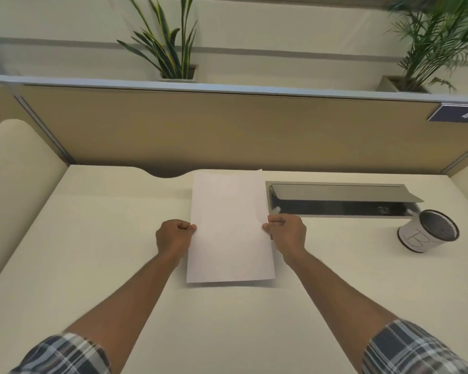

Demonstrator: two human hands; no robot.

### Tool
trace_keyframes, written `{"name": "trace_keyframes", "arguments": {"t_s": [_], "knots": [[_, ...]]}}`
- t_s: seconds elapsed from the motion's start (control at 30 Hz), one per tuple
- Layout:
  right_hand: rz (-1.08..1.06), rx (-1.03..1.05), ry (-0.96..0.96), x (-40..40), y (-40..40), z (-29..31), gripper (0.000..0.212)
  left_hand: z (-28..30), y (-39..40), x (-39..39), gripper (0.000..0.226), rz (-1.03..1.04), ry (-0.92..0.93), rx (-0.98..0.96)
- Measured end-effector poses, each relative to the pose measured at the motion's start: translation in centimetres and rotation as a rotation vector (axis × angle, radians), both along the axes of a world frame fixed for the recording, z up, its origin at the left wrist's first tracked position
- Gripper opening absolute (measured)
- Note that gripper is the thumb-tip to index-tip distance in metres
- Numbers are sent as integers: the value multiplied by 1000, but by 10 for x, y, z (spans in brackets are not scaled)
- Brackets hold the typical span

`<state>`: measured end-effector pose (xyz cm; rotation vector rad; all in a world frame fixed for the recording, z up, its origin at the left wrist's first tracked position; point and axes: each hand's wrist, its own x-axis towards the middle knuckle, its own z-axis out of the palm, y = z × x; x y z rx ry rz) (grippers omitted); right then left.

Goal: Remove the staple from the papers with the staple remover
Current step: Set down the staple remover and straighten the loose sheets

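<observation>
A stack of white papers [230, 228] is held a little above the cream desk [92, 252], its near edge casting a shadow. My left hand [173, 237] pinches the papers' left edge about halfway down. My right hand [288, 232] pinches the right edge at the same height. A faint mark near the papers' top left corner may be the staple; it is too small to tell. No staple remover is in view.
A white mesh-topped cup [427, 230] stands at the right of the desk. An open cable hatch [341, 199] lies behind my right hand. A tan partition [227, 130] closes the back, with plants above it.
</observation>
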<state>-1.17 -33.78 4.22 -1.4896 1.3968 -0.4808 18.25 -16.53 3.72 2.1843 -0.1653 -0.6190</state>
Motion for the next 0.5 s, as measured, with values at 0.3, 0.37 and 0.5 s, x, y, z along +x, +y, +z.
{"name": "trace_keyframes", "arguments": {"t_s": [0.3,0.37,0.5], "knots": [[77,-121,133,51,-30,-38,23,-23,-42,55,12,1,-122,59],[84,-125,139,57,-33,-42,25,-28,-46,61,13,0,-139,54],[102,-159,146,67,-38,-47,24,-37,-51,71,17,-12,-179,70]]}}
